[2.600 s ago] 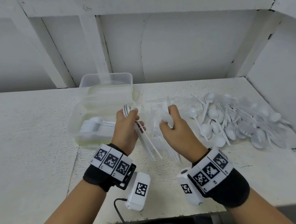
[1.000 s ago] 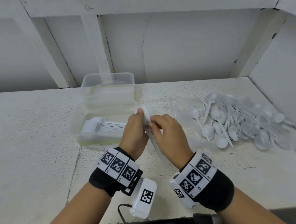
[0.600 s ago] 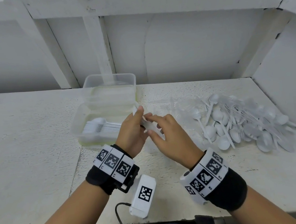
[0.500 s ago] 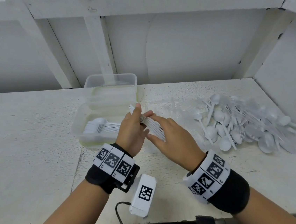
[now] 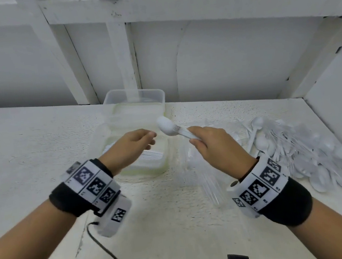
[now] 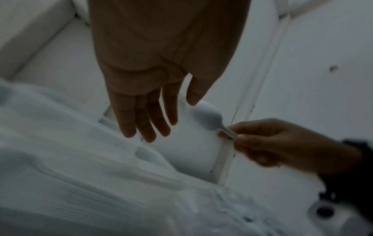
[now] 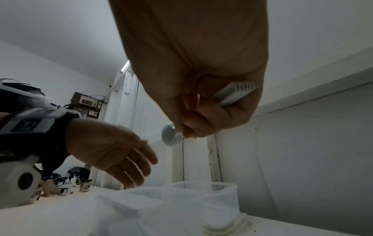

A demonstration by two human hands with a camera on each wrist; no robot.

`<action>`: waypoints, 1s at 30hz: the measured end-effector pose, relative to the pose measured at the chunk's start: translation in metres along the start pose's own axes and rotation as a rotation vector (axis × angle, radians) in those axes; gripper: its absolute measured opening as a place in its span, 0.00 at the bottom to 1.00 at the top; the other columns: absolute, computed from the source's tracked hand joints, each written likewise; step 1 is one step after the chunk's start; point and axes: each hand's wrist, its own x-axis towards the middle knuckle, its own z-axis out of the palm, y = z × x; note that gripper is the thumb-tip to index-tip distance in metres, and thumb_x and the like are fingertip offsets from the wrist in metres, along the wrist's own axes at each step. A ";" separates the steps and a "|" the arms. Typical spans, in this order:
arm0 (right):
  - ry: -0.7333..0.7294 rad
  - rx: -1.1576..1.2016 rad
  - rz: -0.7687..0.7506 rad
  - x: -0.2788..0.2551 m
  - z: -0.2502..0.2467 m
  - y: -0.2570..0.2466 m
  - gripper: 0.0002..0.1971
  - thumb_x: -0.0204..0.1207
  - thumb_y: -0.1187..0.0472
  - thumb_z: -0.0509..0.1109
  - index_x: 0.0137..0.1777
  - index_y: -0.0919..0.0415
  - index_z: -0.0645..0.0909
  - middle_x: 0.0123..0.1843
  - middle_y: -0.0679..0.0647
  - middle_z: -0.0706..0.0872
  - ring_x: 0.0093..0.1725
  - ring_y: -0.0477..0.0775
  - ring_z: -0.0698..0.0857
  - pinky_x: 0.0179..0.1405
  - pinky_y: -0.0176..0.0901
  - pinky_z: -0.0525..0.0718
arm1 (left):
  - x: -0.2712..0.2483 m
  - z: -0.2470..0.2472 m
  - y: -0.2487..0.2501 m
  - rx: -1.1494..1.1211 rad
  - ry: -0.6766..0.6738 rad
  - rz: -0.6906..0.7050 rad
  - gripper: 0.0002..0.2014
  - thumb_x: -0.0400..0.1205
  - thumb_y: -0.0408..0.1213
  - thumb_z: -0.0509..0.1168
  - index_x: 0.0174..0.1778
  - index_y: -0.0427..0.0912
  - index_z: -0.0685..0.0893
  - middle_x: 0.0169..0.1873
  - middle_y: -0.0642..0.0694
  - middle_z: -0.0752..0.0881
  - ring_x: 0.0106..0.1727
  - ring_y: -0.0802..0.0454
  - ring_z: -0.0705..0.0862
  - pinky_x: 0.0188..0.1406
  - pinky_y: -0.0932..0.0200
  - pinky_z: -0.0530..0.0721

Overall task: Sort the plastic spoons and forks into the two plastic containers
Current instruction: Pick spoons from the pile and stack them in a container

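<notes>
Holding a stack of spoons [image 5: 171,129] by the handles at frame centre, the right hand [image 5: 218,145] hovered above the container [image 5: 161,162]; the left hand [image 5: 128,147] hung relaxed and empty. The loosely nested stack could fan and spill onto the desk [image 5: 31,154].

Both forearms bare, no sleeves. Left wrist: black wristband [image 5: 67,200] w/ white strip of 3 black-and-white square fiducial tags [image 5: 94,184] across the top. White boxy camera unit [image 5: 115,216] clipped on inner side, 1 more tag on it, thin black cable [image 5: 106,250] running off it. Right wrist: same black band [image 5: 287,203], white tag strip [image 5: 262,180], white camera housing [image 5: 239,198] w/ small dark round lens.
</notes>
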 end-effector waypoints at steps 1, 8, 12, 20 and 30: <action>-0.011 -0.012 -0.006 0.005 -0.004 0.001 0.13 0.84 0.58 0.56 0.64 0.57 0.75 0.40 0.53 0.79 0.40 0.55 0.78 0.38 0.48 0.75 | 0.002 -0.012 -0.005 0.162 -0.010 0.033 0.14 0.86 0.43 0.54 0.62 0.45 0.80 0.53 0.51 0.84 0.55 0.54 0.81 0.57 0.60 0.76; -0.148 -0.068 -0.045 0.051 -0.005 -0.006 0.08 0.84 0.57 0.57 0.53 0.58 0.76 0.40 0.54 0.82 0.41 0.57 0.79 0.36 0.47 0.74 | 0.039 -0.054 -0.050 0.742 -0.117 0.000 0.17 0.87 0.38 0.51 0.68 0.42 0.78 0.66 0.44 0.78 0.64 0.47 0.77 0.60 0.63 0.70; -0.211 -0.138 -0.069 0.078 0.011 -0.014 0.12 0.84 0.57 0.57 0.61 0.58 0.77 0.49 0.57 0.84 0.47 0.59 0.81 0.38 0.47 0.75 | 0.059 -0.053 -0.065 0.796 -0.193 -0.087 0.19 0.88 0.35 0.47 0.74 0.39 0.72 0.72 0.39 0.73 0.71 0.42 0.73 0.70 0.56 0.67; -0.328 -0.200 -0.078 0.110 0.037 -0.028 0.11 0.84 0.56 0.57 0.59 0.60 0.77 0.47 0.57 0.83 0.40 0.57 0.77 0.35 0.45 0.72 | 0.084 -0.048 -0.080 0.842 -0.259 -0.145 0.20 0.87 0.38 0.48 0.75 0.38 0.68 0.69 0.34 0.72 0.69 0.38 0.73 0.70 0.50 0.69; -0.316 -0.264 -0.086 0.123 0.055 -0.042 0.10 0.83 0.66 0.59 0.63 0.63 0.70 0.42 0.58 0.78 0.35 0.58 0.75 0.30 0.43 0.71 | 0.081 -0.059 -0.083 0.772 -0.202 -0.139 0.16 0.84 0.45 0.59 0.65 0.41 0.73 0.62 0.40 0.80 0.60 0.44 0.79 0.57 0.57 0.75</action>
